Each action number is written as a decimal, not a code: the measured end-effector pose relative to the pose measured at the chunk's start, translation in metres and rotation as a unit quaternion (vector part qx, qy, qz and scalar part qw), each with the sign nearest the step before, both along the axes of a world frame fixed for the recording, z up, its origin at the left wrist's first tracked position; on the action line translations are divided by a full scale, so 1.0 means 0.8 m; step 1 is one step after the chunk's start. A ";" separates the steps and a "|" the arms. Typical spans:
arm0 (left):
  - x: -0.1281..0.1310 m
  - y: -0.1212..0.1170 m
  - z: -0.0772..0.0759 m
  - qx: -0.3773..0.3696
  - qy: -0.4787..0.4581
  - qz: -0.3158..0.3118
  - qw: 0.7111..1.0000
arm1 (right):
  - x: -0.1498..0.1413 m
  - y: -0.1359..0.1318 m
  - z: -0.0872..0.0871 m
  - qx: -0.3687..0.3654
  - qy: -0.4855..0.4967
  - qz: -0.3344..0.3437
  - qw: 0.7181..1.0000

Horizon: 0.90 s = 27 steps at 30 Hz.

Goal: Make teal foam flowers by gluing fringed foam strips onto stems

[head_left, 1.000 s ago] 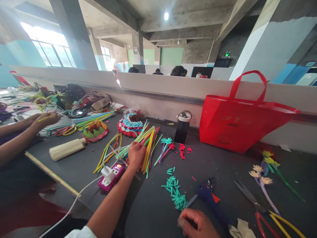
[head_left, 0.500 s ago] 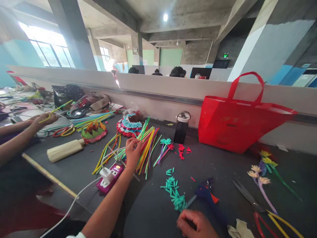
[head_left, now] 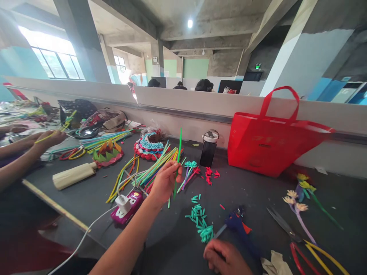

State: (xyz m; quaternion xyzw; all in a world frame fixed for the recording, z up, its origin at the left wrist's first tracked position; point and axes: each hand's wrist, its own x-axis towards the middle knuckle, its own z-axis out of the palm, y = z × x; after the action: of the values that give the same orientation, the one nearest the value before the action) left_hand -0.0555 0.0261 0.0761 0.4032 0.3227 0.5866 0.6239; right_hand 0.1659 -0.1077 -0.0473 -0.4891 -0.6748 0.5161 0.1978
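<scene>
Between the thumb and fingers of my left hand (head_left: pixel 168 181) stands a bright green pipe cleaner (head_left: pixel 180 147), held nearly upright above the table. Behind that hand lies a bundle of coloured pipe cleaners (head_left: pixel 156 167). My right hand (head_left: pixel 225 256) rests on the table with curled fingers, and I see nothing in it. Just beyond it are a heap of short teal pieces (head_left: pixel 205 232) and a dark blue glue gun (head_left: pixel 236 221). Small teal and red flowers on stems (head_left: pixel 190 172) lie past the teal pieces, beside several red pieces (head_left: pixel 209 175).
Scissors (head_left: pixel 283 225) and finished flowers (head_left: pixel 298 208) lie at the right, before a red bag (head_left: pixel 263 147). A phone (head_left: pixel 208 154) leans on a cup. A purple power strip (head_left: pixel 126 208) with a white cable is by my left forearm. At far left, another person's hands (head_left: pixel 50 138) hold a yellow stem.
My left hand has lifted the green pipe cleaner out of the bundle, moving right and toward me. My right hand stays almost where it was.
</scene>
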 end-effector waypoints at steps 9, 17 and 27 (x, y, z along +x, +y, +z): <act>0.062 -0.028 -0.006 -0.091 0.011 -0.218 0.972 | 0.041 0.008 0.108 0.414 -0.068 -0.093 0.903; 0.082 -0.048 -0.005 -0.105 0.019 -0.303 0.947 | 0.099 0.070 0.202 0.633 -0.262 -0.110 0.720; 0.105 -0.043 0.011 -0.087 0.055 -0.352 0.930 | 0.101 0.075 0.207 0.519 -0.172 -0.077 0.834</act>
State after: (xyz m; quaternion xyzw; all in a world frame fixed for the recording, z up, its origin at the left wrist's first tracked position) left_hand 0.0289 -0.0086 0.0853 0.4667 0.2437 0.2759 0.8041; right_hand 0.2466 -0.0477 0.1181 -0.4458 -0.8269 -0.0190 0.3424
